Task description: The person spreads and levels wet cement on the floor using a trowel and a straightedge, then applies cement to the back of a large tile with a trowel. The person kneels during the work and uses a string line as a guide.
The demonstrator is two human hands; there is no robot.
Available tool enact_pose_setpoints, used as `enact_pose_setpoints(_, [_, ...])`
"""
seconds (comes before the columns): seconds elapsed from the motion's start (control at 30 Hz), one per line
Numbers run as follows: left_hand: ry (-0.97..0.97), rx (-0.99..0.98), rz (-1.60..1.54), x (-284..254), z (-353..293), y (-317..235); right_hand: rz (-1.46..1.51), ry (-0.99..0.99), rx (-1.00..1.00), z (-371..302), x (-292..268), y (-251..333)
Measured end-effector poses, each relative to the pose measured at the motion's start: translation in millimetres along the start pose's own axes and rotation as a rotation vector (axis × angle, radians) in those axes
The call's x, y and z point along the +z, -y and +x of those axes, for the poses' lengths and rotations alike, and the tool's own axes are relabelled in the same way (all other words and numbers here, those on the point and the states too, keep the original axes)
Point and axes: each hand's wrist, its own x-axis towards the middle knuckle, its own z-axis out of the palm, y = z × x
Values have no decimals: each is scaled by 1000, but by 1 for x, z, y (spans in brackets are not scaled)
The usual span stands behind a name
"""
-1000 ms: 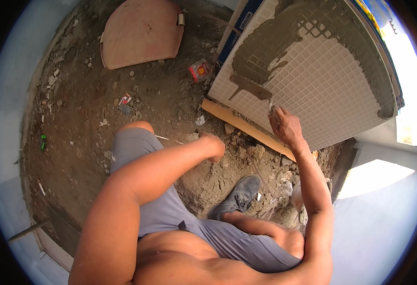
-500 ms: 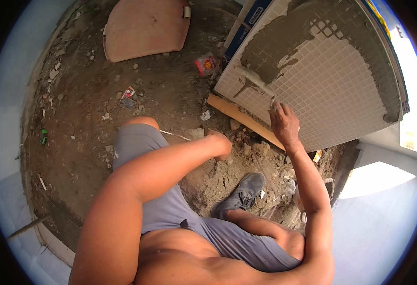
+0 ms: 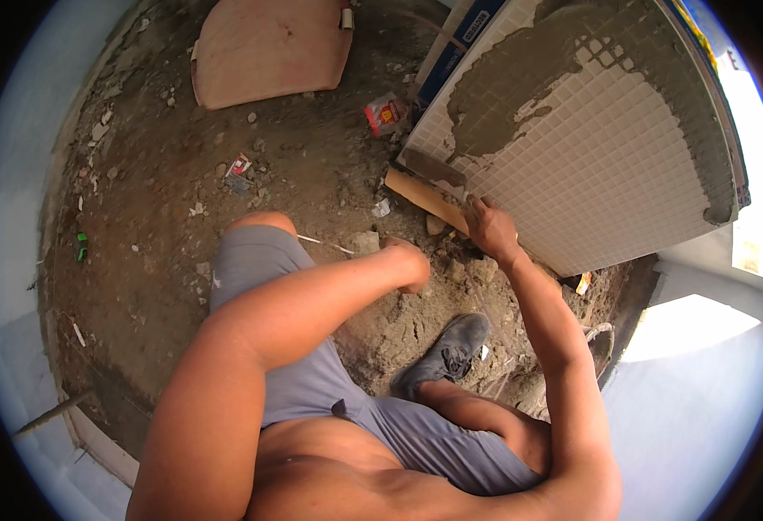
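Grey mortar [image 3: 498,91] coats upper part and right edge of pale gridded tile [image 3: 607,178], set at slant. Right hand [image 3: 492,231] curled closed round handle of trowel [image 3: 433,168], blade at tile's lower left edge, just above cardboard strip [image 3: 423,200]. Left hand [image 3: 409,266] bent down over dirt [image 3: 390,326], fingers mostly hidden; from where I stand, cannot tell how open, or whether holding anything.

A big pale tile [image 3: 607,178] is marked with rows of small squares. Grey cement [image 3: 503,91] is smeared over its top left part and down its right edge, but its middle is left bare. A flat trowel [image 3: 433,168] is held near its lower left corner.
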Motion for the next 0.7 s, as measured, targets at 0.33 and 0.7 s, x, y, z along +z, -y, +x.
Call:
enact_pose_setpoints(0.33, [22, 12, 12, -1, 10, 4, 210, -409, 81, 21, -139, -1])
enact_pose_setpoints(0.7, [-50, -18, -50, 5, 9, 13, -76, -479, -69, 12, -131, 15])
